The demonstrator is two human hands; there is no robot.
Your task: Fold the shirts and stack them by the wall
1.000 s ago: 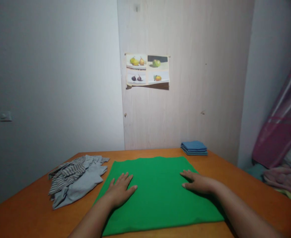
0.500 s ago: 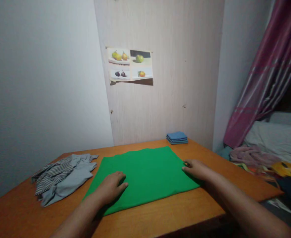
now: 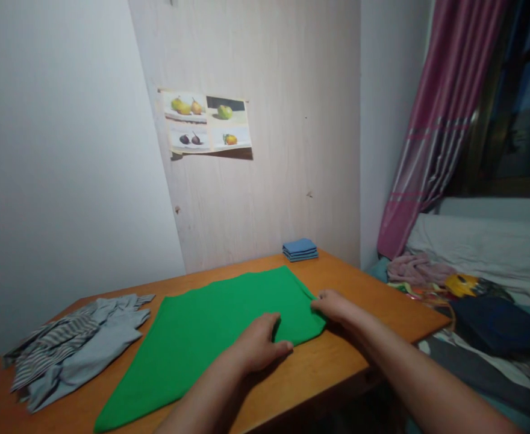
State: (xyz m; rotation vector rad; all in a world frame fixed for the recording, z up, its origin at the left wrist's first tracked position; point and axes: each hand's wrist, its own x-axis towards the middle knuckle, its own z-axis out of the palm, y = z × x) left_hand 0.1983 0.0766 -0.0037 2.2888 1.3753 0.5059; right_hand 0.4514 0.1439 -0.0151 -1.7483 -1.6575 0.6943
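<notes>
Pinching green cloth point(image 3: 197, 337) right of centre: right hand point(image 3: 331, 305), fingers closed. Left hand point(image 3: 260, 343), lower centre: fingers parted, empty.

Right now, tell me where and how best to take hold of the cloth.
Probably pinch the green cloth by its right edge, thumb above and fingers below, coming from the right. It lies broad and mostly flat on the table, so an edge should grip more easily than the middle, and the right hand is at that edge.
</notes>
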